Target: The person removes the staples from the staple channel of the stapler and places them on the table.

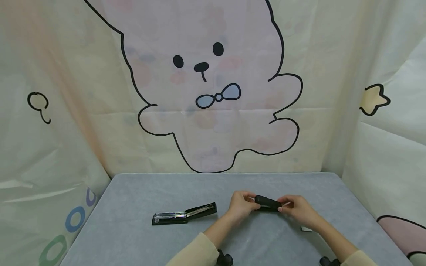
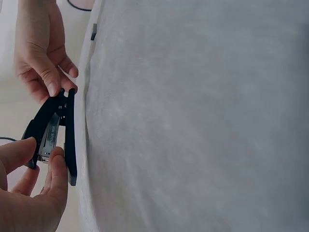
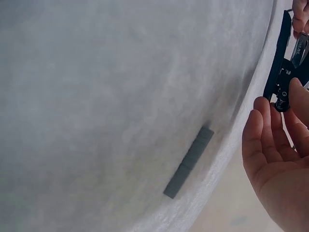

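Note:
Between the two hands is a black stapler (image 1: 267, 201), lifted a little over the table. The left hand (image 1: 240, 204) pinches its front end with thumb and fingers. At the hinge end the right hand (image 1: 298, 210) grips it between thumb and fingertips. In the left wrist view, the stapler's top arm and base (image 2: 70, 140) stand spread apart, with the metal magazine (image 2: 50, 136) showing between them. A second black stapler (image 1: 170, 222) lies opened out on the table, left of the left hand, its metal channel facing up.
A strip of staples (image 3: 189, 162) lies on the table near the right wrist, partly hidden by the forearm in the head view. The table (image 1: 133, 192) has a grey cloth cover. Printed curtains (image 1: 313, 147) hang behind it and at both sides.

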Demonstrator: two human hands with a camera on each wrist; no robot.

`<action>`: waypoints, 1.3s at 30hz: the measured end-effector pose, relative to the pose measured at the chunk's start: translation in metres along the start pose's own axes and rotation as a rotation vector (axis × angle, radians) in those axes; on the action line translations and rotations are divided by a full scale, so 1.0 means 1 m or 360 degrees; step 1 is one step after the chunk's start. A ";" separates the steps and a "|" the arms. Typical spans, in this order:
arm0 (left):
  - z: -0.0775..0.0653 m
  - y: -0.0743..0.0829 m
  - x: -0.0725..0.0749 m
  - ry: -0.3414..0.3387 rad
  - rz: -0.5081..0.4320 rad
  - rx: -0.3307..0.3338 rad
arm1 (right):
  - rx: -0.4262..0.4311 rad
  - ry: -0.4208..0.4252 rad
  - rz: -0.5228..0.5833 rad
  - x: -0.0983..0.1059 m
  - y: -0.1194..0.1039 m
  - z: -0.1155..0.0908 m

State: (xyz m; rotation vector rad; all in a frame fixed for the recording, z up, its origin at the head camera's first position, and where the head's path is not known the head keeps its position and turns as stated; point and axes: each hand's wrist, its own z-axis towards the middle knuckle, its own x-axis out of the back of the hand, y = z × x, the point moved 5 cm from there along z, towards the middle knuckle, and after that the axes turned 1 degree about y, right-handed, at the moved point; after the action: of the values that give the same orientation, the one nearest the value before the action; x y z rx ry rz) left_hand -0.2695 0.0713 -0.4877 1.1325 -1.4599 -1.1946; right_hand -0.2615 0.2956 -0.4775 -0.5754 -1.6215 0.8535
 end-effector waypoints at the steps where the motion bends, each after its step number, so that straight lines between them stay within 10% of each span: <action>1: -0.002 0.000 0.001 -0.0007 0.0004 -0.0004 | -0.0005 -0.0007 0.0002 0.000 -0.001 -0.002; 39: -0.076 0.004 0.047 -0.0235 -0.0111 0.0027 | 0.0161 -0.0292 0.0206 -0.040 -0.039 -0.050</action>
State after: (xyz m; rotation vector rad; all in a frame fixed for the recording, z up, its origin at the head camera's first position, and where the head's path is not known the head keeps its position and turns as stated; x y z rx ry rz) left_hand -0.2030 0.0141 -0.4702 1.1348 -1.5542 -1.3406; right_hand -0.2009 0.2523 -0.4676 -0.5483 -1.7082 1.1048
